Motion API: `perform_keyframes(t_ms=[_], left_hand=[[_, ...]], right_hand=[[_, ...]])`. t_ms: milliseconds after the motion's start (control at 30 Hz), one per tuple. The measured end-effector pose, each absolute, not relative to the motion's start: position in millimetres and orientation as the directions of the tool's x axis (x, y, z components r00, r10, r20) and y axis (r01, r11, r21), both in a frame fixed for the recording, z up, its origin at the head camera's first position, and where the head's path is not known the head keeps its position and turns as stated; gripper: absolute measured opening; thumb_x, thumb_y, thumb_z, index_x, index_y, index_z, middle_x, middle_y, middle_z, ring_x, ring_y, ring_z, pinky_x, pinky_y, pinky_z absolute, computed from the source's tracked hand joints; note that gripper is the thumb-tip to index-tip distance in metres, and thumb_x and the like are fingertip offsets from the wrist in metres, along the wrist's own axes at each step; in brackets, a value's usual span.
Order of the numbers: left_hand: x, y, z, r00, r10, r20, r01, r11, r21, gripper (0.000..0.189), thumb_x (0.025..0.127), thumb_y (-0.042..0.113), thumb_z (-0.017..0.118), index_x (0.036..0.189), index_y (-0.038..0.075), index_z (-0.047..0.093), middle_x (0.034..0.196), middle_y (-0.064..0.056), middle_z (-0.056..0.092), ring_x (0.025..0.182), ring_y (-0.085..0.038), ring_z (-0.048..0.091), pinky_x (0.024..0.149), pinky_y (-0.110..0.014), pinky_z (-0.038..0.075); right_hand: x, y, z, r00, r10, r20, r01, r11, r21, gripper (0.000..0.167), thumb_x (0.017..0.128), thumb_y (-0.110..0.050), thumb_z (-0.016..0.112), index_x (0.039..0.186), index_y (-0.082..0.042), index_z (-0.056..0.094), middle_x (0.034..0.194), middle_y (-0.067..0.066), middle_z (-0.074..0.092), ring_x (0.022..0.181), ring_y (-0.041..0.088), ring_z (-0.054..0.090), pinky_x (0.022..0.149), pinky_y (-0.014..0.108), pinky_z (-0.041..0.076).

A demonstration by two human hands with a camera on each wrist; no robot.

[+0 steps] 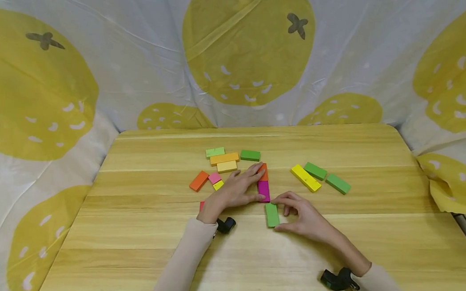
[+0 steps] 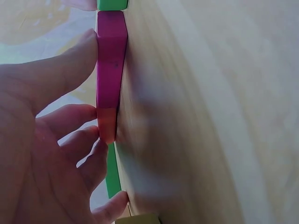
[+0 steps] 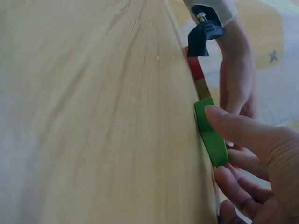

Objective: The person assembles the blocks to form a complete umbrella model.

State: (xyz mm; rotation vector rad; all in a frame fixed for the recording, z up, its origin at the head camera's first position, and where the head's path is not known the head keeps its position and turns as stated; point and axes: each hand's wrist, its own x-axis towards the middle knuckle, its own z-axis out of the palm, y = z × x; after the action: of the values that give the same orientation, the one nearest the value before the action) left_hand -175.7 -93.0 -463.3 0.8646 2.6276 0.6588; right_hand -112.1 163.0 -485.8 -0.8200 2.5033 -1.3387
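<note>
A magenta block [image 1: 264,191] and an orange block [image 1: 263,171] lie end to end on the table, with a green block [image 1: 272,215] lined up at the magenta one's near end. My left hand [image 1: 236,190] rests along the left side of this row. Its thumb touches the magenta block and its fingertips [image 2: 88,133] reach the orange one. From the right, my right hand [image 1: 306,217] pinches the green block lengthwise, thumb at the near end and forefinger at the far end. In the right wrist view the green block [image 3: 211,133] lies low against the tabletop.
Light green, orange and pale yellow blocks [image 1: 227,166] cluster behind the left hand, near another green block [image 1: 250,155]. Orange, pink and yellow pieces lie left; a red block [image 1: 201,206] is partly hidden by the wrist. Yellow [image 1: 305,178] and green blocks [image 1: 338,183] lie right.
</note>
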Motion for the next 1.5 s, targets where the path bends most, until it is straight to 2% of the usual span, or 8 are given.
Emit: perform_keyframes(t_ms=[100, 233, 433, 600, 1167, 1267, 1333, 1500], left_hand=[[-174.9, -94.8, -464.3, -0.776, 0.616, -0.131, 0.477, 0.711, 0.517, 0.081, 0.101, 0.044, 0.065, 0.164, 0.011, 0.026, 0.176, -0.005, 0.012, 0.161, -0.023, 0.022, 0.129, -0.062, 0.012], [-174.8, -95.9, -464.9, -0.778, 0.615, -0.127, 0.474, 0.708, 0.524, 0.081, 0.101, 0.044, 0.065, 0.164, 0.011, 0.026, 0.176, -0.005, 0.011, 0.160, -0.023, 0.025, 0.130, -0.061, 0.010], [-174.2, -95.1, -464.3, -0.774, 0.619, -0.138, 0.462, 0.699, 0.546, 0.081, 0.101, 0.043, 0.065, 0.164, 0.011, 0.025, 0.176, -0.004, 0.009, 0.160, -0.023, 0.024, 0.130, -0.061, 0.005], [-173.4, -93.7, -462.5, -0.765, 0.629, -0.137, 0.460, 0.684, 0.566, 0.081, 0.101, 0.043, 0.065, 0.164, 0.010, 0.026, 0.176, -0.004, 0.008, 0.161, -0.022, 0.022, 0.129, -0.063, 0.002], [-173.0, -90.2, -465.0, -0.770, 0.624, -0.133, 0.461, 0.687, 0.561, 0.080, 0.101, 0.044, 0.065, 0.163, 0.010, 0.028, 0.176, -0.003, 0.008, 0.160, -0.022, 0.023, 0.130, -0.062, 0.001], [-172.8, -90.7, -465.6, -0.768, 0.625, -0.141, 0.456, 0.688, 0.565, 0.082, 0.101, 0.047, 0.063, 0.164, 0.011, 0.025, 0.176, -0.002, 0.007, 0.161, -0.020, 0.019, 0.130, -0.061, 0.000], [-172.3, -91.0, -466.2, -0.764, 0.627, -0.151, 0.452, 0.688, 0.567, 0.086, 0.101, 0.050, 0.063, 0.165, 0.012, 0.021, 0.176, -0.001, 0.005, 0.163, -0.019, 0.012, 0.130, -0.061, -0.002], [-169.7, -90.4, -467.1, -0.752, 0.633, -0.185, 0.448, 0.696, 0.561, 0.106, 0.093, 0.061, 0.068, 0.168, 0.015, 0.009, 0.176, 0.002, -0.002, 0.163, -0.015, -0.006, 0.129, -0.061, -0.007]], right_hand=[[-112.9, 164.2, -484.9, -0.818, -0.571, 0.069, -0.382, 0.450, -0.807, 0.063, 0.078, -0.026, 0.092, 0.135, -0.015, 0.068, 0.123, -0.002, 0.063, 0.091, 0.011, 0.057, 0.080, 0.023, 0.049], [-114.6, 166.5, -484.1, -0.812, -0.579, 0.073, -0.393, 0.450, -0.802, 0.063, 0.079, -0.026, 0.092, 0.137, -0.016, 0.067, 0.121, -0.002, 0.063, 0.092, 0.011, 0.057, 0.080, 0.023, 0.050], [-116.0, 163.8, -485.8, -0.809, -0.575, 0.121, -0.430, 0.440, -0.788, 0.059, 0.079, -0.026, 0.091, 0.133, -0.014, 0.070, 0.114, 0.000, 0.066, 0.089, 0.010, 0.058, 0.077, 0.022, 0.050], [-115.4, 160.2, -485.1, -0.816, -0.565, 0.126, -0.435, 0.455, -0.777, 0.058, 0.079, -0.026, 0.092, 0.131, -0.010, 0.071, 0.115, 0.002, 0.066, 0.088, 0.011, 0.059, 0.077, 0.023, 0.052], [-108.3, 152.8, -486.0, -0.837, -0.518, 0.177, -0.456, 0.481, -0.749, 0.062, 0.077, -0.023, 0.093, 0.133, -0.007, 0.071, 0.118, 0.002, 0.069, 0.079, 0.008, 0.055, 0.065, 0.021, 0.046], [-107.6, 152.2, -485.9, -0.836, -0.517, 0.183, -0.459, 0.479, -0.748, 0.063, 0.077, -0.023, 0.093, 0.135, -0.009, 0.070, 0.116, 0.002, 0.068, 0.079, 0.008, 0.055, 0.064, 0.021, 0.045], [-107.4, 152.1, -486.3, -0.834, -0.520, 0.185, -0.461, 0.475, -0.750, 0.063, 0.077, -0.023, 0.093, 0.134, -0.009, 0.070, 0.116, 0.002, 0.068, 0.079, 0.009, 0.055, 0.064, 0.021, 0.046], [-110.5, 156.4, -487.2, -0.830, -0.527, 0.184, -0.454, 0.447, -0.771, 0.061, 0.078, -0.024, 0.092, 0.133, -0.010, 0.071, 0.112, 0.003, 0.069, 0.081, 0.011, 0.057, 0.067, 0.022, 0.048]])
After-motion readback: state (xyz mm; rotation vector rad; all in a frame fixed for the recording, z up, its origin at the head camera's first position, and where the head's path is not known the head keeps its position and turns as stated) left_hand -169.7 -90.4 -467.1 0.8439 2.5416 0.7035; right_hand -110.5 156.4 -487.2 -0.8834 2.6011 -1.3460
